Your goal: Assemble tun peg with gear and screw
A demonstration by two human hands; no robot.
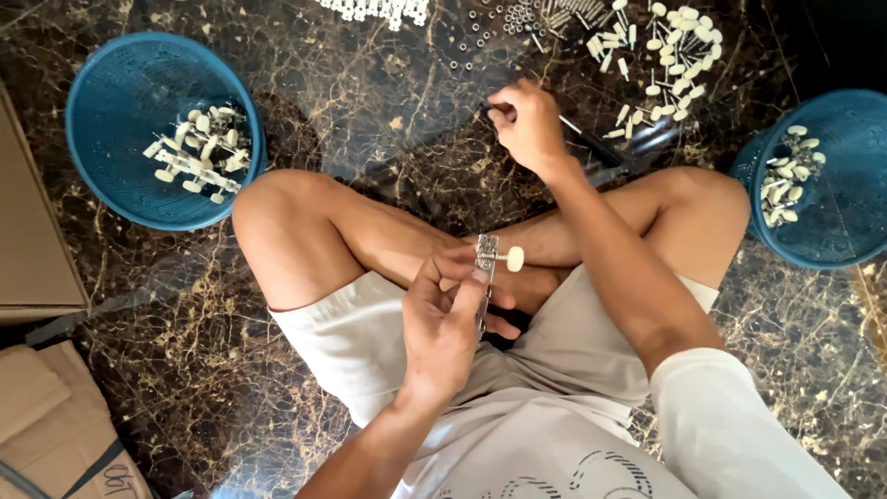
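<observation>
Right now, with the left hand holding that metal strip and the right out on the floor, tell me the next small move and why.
Probably bring the right hand back to the metal strip in the left hand. The right hand grips a thin dark tool on the floor among loose pegs, and the strip carries only one cream knob.

Floor (370, 83): was dark brown marble, veined gold and white. Two mesh baskets, left basket (111, 102) and right basket (845, 212): were blue. Pegs (679, 55) on floor: had cream-white knobs and silver shafts. Metal strip (484, 277): was silver, with a cream knob. Shorts (360, 342): were white. Cardboard (37, 249): was tan.
</observation>
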